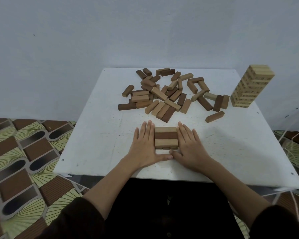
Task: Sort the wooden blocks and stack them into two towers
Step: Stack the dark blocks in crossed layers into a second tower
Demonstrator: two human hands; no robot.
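Flat open hands pressing small rectangular wooden stack, loose blocks beyond

Small stack, lower layer mostly hidden, tall tower, markings perhaps print, blurred

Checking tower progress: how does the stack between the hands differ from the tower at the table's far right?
The stack shows two layers; the tower has many. The stack mixes pale and dark blocks; the tower is all pale. The left hand and right hand flank the stack; the tower stands untouched. Both rest on the table.
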